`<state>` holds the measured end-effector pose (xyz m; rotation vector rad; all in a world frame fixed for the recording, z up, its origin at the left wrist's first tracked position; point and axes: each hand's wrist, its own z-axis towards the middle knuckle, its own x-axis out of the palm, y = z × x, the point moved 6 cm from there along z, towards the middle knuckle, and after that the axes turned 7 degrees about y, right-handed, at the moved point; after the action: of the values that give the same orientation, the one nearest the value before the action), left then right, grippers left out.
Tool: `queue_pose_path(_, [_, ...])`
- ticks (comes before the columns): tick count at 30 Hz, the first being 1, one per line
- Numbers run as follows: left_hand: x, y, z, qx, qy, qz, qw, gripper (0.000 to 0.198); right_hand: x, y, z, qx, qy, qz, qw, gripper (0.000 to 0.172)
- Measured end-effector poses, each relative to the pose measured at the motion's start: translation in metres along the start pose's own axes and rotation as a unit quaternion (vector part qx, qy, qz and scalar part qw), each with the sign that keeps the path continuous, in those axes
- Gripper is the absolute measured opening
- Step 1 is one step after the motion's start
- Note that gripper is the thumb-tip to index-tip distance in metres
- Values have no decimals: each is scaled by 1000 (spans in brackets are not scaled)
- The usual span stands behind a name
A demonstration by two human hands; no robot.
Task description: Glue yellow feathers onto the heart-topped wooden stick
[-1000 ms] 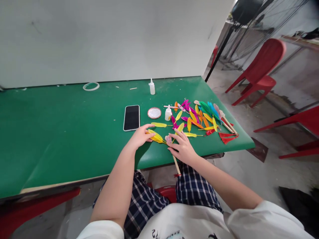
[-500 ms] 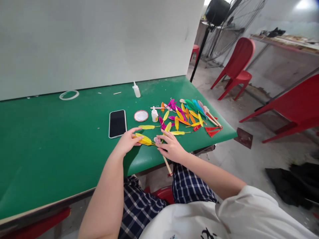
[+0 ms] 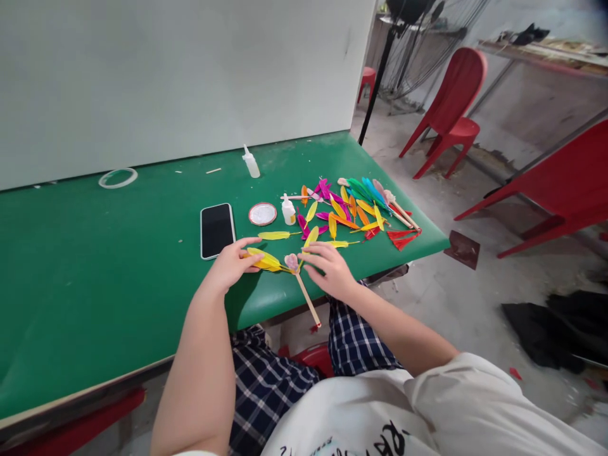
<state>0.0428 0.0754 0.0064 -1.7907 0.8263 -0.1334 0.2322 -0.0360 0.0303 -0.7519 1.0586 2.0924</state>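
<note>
My left hand (image 3: 231, 263) is closed on a small bunch of yellow feathers (image 3: 266, 259), thumb below and fingers above. The quills of the bunch run to the top of a thin wooden stick (image 3: 308, 299), which ends in a pink heart-shaped piece (image 3: 291, 261). Past the table's front edge juts the stick's lower end, with a bit of red on it. My right hand (image 3: 329, 269) has its fingertips on another yellow feather (image 3: 311, 236), whose quill meets the stick just right of the heart. Its fingers partly hide that feather.
Loose yellow, orange and magenta feathers (image 3: 349, 212) lie right of my hands, with sticks and red tassels (image 3: 403, 239). Ahead stand a small glue bottle (image 3: 288, 210), a round lid (image 3: 263, 214) and another bottle (image 3: 251, 163). A phone (image 3: 217, 230) lies left; a tape ring (image 3: 118, 178) is farther back.
My right fingers have drawn back to the right from the pink heart, which now shows fully. The view has shifted slightly; my left hand still holds its feathers.
</note>
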Motion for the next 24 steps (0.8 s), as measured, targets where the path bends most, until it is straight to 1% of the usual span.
queue_pose_path(1, [-1,0,0,-1,-1,0,1000,53,-9,-9,-1,19,-26,1,999,24])
queue_pose_path(3, [-1,0,-1,-2,-2,-2,1000,53,-30,-36,-5,84,-62,-16,994,22])
queue_pose_path(4, [0,0,-2,-4,0,-3,1000,53,-41,-52,-6,120,-71,-32,990,23])
queue_pose_path(6, [1,-1,-3,-13,3,-3,1000,53,-62,-83,-9,172,-81,-62,980,23])
queue_pose_path(8, [1,-1,-5,-21,5,-1,1000,53,-77,-113,-10,216,-52,-75,972,25])
queue_pose_path(10, [1,-2,-7,-22,7,5,1000,53,-86,-139,-11,260,-11,-75,963,24])
queue_pose_path(11, [0,-3,-8,-20,8,9,1000,54,-91,-148,-11,271,-11,-83,959,24])
queue_pose_path(13, [0,-3,-8,-18,11,17,1000,54,-100,-163,-13,289,-37,-103,951,25])
queue_pose_path(15, [-1,-3,-9,-18,13,22,1000,55,-104,-172,-12,289,-50,-118,949,27])
queue_pose_path(17, [-2,-3,-9,-18,11,24,999,56,-102,-180,-9,284,-27,-120,951,30])
queue_pose_path(20, [-2,-2,-8,-10,12,24,1000,58,-98,-191,-4,298,16,-103,949,35])
queue_pose_path(22, [-2,-1,-7,-3,18,21,1000,60,-98,-196,0,311,23,-90,946,38])
queue_pose_path(24, [-2,0,-7,2,21,19,1000,60,-98,-199,4,316,24,-75,946,44])
